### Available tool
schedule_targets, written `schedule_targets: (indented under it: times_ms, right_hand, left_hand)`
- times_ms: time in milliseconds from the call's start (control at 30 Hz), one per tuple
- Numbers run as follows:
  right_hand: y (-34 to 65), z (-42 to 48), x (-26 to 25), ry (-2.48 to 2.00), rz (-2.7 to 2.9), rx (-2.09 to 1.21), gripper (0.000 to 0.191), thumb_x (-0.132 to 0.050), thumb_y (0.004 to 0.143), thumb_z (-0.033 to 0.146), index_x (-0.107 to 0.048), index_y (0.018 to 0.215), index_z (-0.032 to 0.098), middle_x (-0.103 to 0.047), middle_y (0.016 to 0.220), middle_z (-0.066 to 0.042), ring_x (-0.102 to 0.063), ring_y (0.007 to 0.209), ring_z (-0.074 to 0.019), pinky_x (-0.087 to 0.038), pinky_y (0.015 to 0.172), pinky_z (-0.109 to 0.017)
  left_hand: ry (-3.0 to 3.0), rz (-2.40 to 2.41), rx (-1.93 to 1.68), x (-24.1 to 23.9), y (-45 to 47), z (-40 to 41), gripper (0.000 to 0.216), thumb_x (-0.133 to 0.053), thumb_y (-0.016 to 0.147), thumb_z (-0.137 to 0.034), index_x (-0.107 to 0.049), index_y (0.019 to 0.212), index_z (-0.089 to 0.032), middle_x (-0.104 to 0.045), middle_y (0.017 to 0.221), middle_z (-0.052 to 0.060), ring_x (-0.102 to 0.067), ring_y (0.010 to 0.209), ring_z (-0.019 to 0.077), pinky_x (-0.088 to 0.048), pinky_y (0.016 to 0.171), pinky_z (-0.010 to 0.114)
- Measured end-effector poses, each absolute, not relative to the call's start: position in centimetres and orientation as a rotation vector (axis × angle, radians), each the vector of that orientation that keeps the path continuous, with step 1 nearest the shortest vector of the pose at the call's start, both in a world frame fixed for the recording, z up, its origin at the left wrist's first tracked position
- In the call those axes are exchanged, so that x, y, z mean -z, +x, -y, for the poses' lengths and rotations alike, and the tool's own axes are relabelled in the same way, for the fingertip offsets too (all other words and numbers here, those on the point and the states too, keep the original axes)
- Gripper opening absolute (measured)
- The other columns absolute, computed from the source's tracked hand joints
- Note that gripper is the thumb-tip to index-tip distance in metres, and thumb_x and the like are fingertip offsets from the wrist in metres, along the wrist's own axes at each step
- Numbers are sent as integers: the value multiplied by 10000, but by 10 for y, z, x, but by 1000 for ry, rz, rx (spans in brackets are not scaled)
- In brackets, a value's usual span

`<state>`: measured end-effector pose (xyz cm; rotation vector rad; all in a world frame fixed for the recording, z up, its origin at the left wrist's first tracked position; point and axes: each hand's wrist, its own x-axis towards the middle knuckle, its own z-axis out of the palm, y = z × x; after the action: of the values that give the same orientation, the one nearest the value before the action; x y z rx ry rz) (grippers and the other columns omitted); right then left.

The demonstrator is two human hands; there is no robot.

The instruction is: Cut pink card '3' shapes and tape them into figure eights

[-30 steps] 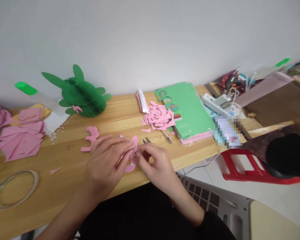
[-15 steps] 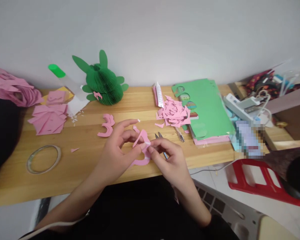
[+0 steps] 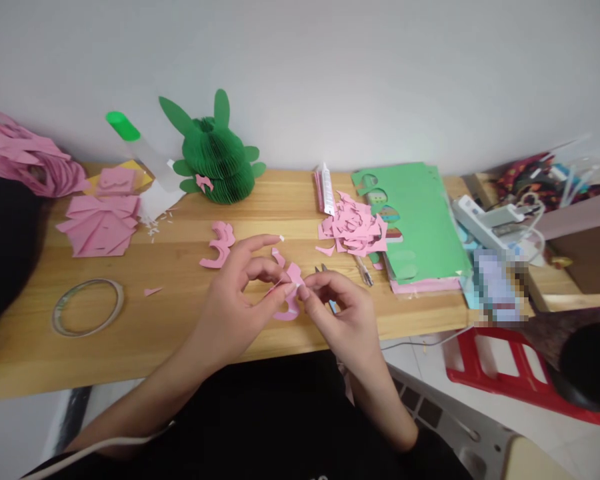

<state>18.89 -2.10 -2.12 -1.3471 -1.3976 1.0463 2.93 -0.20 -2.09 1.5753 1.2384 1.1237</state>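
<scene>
Between my hands is a curved pink paper cutout (image 3: 293, 272) with small white strips on it. My left hand (image 3: 237, 300) pinches it between thumb and a finger, while the raised index finger carries a small white bit (image 3: 281, 238) on its tip. My right hand (image 3: 340, 317) has thumb and index finger closed at the cutout's right edge, by a white strip. Just beyond the fingers lie a small pink scrap (image 3: 278, 257) and the dark tips of scissors (image 3: 321, 269), mostly hidden by my right hand. Left of them rest stacked curved pink cutouts (image 3: 219, 245).
A green honeycomb paper figure (image 3: 217, 160) stands by the wall. Pink scraps (image 3: 355, 225), a glue tube (image 3: 325, 189), a craft knife (image 3: 365, 272) and green sheets (image 3: 420, 220) lie right. Leftward are a tape roll (image 3: 119, 308), folded pink paper (image 3: 100, 230) and a green-capped bottle (image 3: 123, 125).
The pink cutout has turned and its loop now shows narrower between my fingers. Both hands keep their pinch in nearly the same place. The view has shifted slightly.
</scene>
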Motion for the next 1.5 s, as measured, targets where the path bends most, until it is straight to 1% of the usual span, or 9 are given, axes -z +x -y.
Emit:
schedule_targets:
  times_ms: [433,567,733,867,1167,1267,1367,1433,1500]
  right_hand:
    - [191,21,20,-1353,1386,-1076,83,-630,823,241,-679,774,196,-692,680,-8,-573,541,-109,-481,505,-235]
    - [193,22,21,-1355,1327,-1135,76,-638,804,258,-680,803,195,-680,670,-11,-575,548,-118,-490,514,-248]
    - [195,23,22,-1334,1256,-1241,75,-659,776,277,-670,787,204,-630,625,9,-548,526,-114,-468,493,-247]
    - [196,22,19,-1297,1200,-1317,67,-682,755,266,-671,774,203,-633,610,14,-543,515,-106,-447,486,-236]
    - [198,23,22,-1269,1098,-1404,102,-741,732,278,-674,766,208,-639,607,23,-542,507,-99,-452,498,-238]
    - [197,22,23,-1262,1053,-1420,107,-755,730,275,-678,761,208,-635,584,29,-546,494,-95,-457,488,-227]
    - [196,19,23,-1271,989,-1420,128,-774,704,292,-690,738,202,-637,553,28,-534,459,-90,-460,455,-214]
    - [195,17,23,-1281,953,-1412,145,-791,676,299,-700,722,197,-648,550,25,-529,444,-83,-454,438,-204]
    - [195,17,23,-1287,936,-1409,145,-802,658,291,-709,715,195,-662,562,22,-531,446,-77,-450,438,-195]
  left_hand:
    - [1569,-1250,-1102,23,28,2,458,-661,799,-183,-494,1219,-253,-712,760,-42,-725,798,174,-587,807,367]
    - [1570,-1209,-1099,22,28,2,437,-642,811,-190,-486,1214,-257,-711,759,-38,-717,751,168,-592,751,350]
    - [1574,-1189,-1049,20,27,2,412,-622,835,-205,-473,1217,-251,-715,755,-32,-709,695,158,-566,591,277]
    - [1479,-1161,-1011,19,27,1,420,-633,818,-190,-475,1200,-259,-722,775,-31,-704,668,151,-569,567,260]
    - [1378,-1091,-983,23,28,1,436,-629,828,-205,-459,1226,-263,-733,821,-12,-734,760,189,-599,625,305]
    - [1534,-1194,-1194,25,32,2,506,-679,805,-219,-462,1260,-255,-715,957,19,-717,878,198,-593,734,348]
    - [1911,-1365,-1427,23,35,4,556,-726,778,-179,-489,1276,-251,-682,1067,46,-660,1008,224,-534,877,410]
    - [2223,-1383,-1425,19,36,5,492,-694,810,-119,-518,1243,-273,-705,987,14,-638,1019,223,-491,922,408]
    - [2440,-1336,-1382,16,37,5,422,-656,842,-80,-549,1188,-297,-723,876,-26,-635,1000,215,-461,910,385]
